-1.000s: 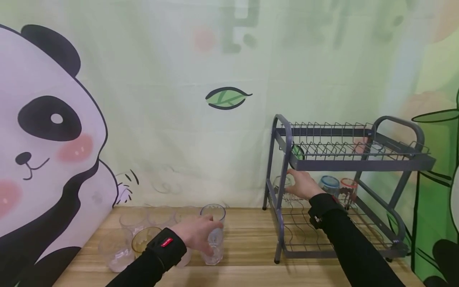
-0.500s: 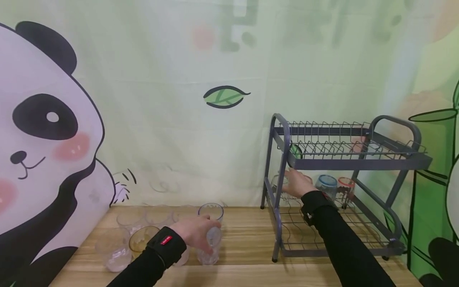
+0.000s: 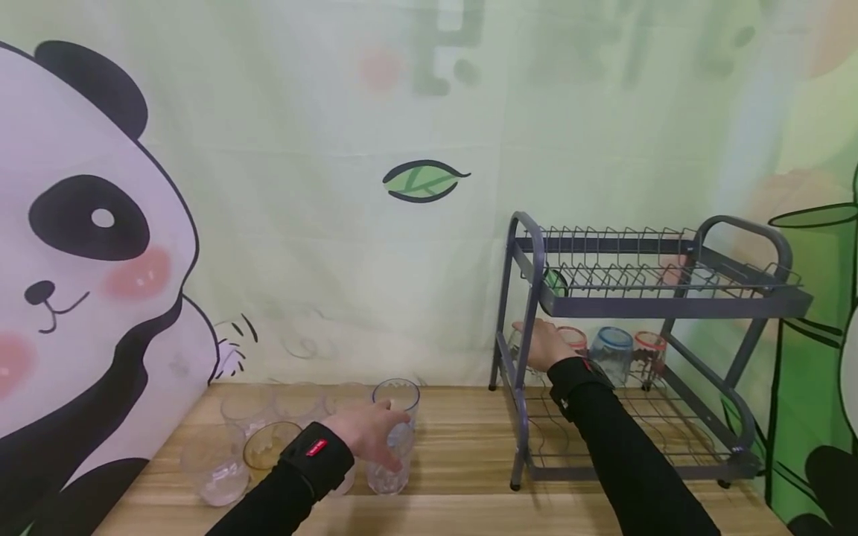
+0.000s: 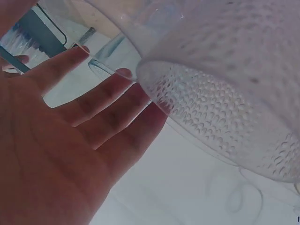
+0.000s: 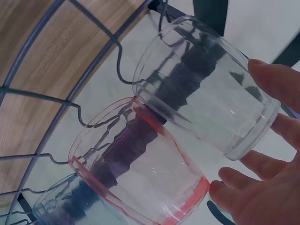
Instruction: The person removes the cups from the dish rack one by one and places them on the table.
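My left hand is at a tall clear glass with a blue rim on the wooden table. Its fingers extend fairly straight in the left wrist view, with their tips beside clear, dimpled glassware. On the rack's lower level, my right hand holds an upside-down clear glass near its base, thumb on one side and fingers on the other. Right beside it sits a red-rimmed glass, which one fingertip appears to touch. Part of the clear glass is hidden by the rack post in the head view.
The grey two-tier dish rack has side posts and an upper tier close above my right hand. Further right on its lower level are a blue-rimmed glass and another red-rimmed glass. Several glasses, one amber-rimmed, crowd around my left forearm.
My right hand has moved left along the lower level toward the rack's left post, uncovering a red-rimmed glass. The left hand stays at the tall glass.
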### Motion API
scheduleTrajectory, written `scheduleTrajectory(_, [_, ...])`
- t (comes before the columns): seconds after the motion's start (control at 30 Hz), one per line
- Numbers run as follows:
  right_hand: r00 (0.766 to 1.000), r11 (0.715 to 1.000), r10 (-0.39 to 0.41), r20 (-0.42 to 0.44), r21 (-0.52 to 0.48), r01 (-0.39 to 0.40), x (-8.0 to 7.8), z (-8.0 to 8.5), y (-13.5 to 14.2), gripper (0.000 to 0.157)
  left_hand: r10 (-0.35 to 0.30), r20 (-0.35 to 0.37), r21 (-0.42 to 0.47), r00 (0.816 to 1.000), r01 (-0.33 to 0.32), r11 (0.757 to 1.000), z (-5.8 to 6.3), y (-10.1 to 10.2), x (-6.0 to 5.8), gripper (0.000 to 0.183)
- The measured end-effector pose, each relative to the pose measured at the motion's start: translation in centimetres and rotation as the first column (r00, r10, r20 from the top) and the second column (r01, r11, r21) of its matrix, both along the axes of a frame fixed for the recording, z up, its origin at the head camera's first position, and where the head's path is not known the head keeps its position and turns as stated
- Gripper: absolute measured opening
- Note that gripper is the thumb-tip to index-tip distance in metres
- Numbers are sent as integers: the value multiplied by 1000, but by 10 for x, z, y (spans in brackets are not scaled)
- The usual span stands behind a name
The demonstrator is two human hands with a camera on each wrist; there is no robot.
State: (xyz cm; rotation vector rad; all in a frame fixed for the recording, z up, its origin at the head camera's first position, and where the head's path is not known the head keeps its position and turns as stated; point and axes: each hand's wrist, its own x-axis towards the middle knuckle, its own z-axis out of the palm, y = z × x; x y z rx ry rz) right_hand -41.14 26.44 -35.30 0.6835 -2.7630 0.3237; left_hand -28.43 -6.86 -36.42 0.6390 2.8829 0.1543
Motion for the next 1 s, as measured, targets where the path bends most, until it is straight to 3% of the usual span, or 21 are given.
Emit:
scheduleTrajectory(0.2, [1000, 997, -27, 6, 77, 27, 4, -1, -1, 44, 6, -18, -7, 1000, -7, 1000, 1, 3, 0, 69])
scheduleTrajectory(0.5, [994, 991, -112, -1, 78, 111, 4, -1, 0, 44, 22, -34, 8, 999, -22, 1000, 2, 7, -1, 69])
scheduleTrajectory(0.67, [996, 995, -83, -14, 56, 84, 3, -1, 2, 42, 21, -26, 13, 999, -21, 1000, 2, 8, -1, 69])
scheduleTrajectory(0.83, [998, 993, -50, -31, 103, 53, 2, 2, 6, 42, 5, -37, 8, 999, -5, 1000, -1, 8, -3, 69])
scheduleTrajectory(0.9, [997, 971, -46, -59, 232, 59, 3, 6, 7, 44, -7, -46, 13, 999, 7, 1000, -2, 7, -3, 69])
scheduleTrajectory(1.0, [998, 967, -68, -4, 245, 67, 4, 11, 7, 48, -6, -44, 16, 999, 7, 1000, -3, 5, -3, 70])
